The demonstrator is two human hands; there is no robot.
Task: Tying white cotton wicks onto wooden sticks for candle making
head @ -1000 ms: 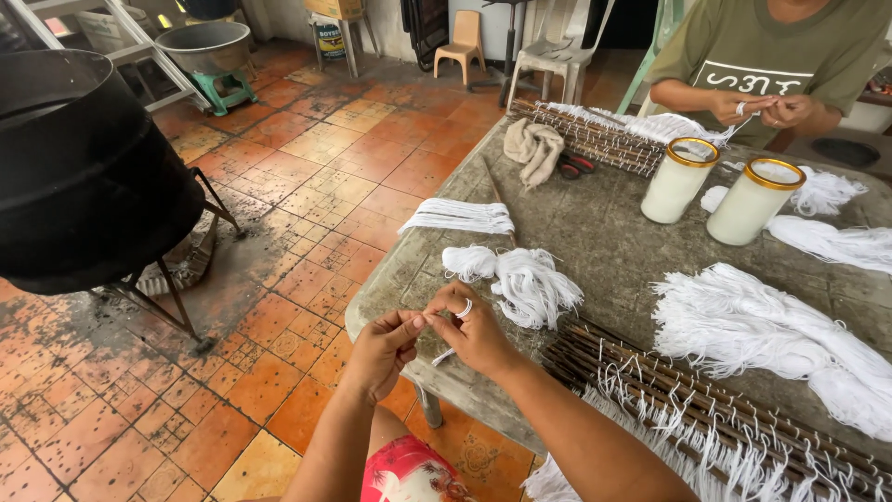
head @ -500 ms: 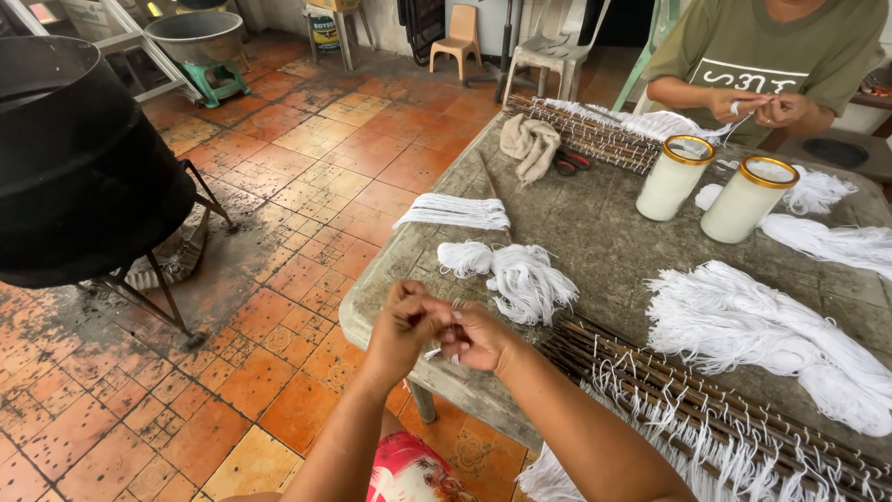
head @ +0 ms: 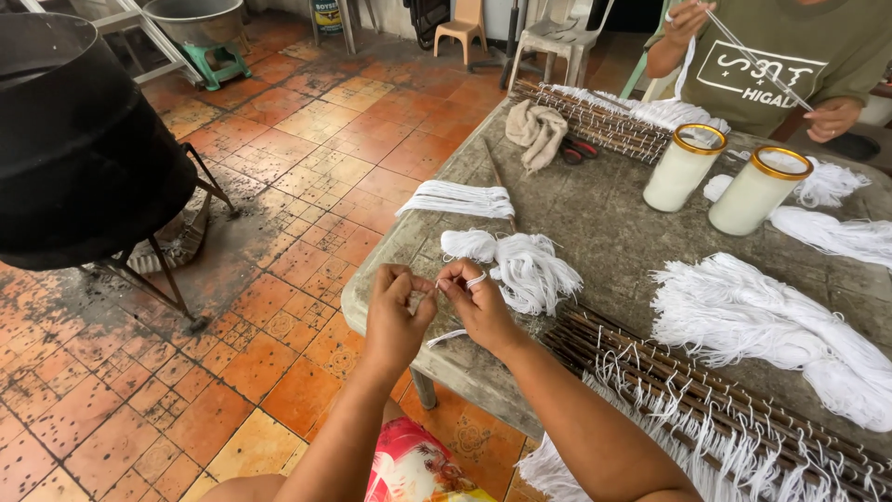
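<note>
My left hand and right hand are up close together over the near corner of the bench, and the fingers of both are pinching a short white string: left thumb and forefinger pressed together on one end, right fingers closed on the other with a loop wound round one finger, and a loose tail hanging below my right palm. Just beyond my knuckles lies a skein of the same white string, flat on the bench, and a little further out a neater flat bundle. To my right, a rack of dark sticks runs along the near edge, with short white strings dangling from them, and a big loose heap of string sits just behind it. Further back stand two pale jars with gold rims, upright, side by side. At the far edge there's a beige rag, red-handled scissors beside it, and a second stick rack. Across the bench a person in a green shirt has both hands raised, stretching a thin string between them. Off to my left, on the orange tile floor, a large black pot sits on a metal stand.
</note>
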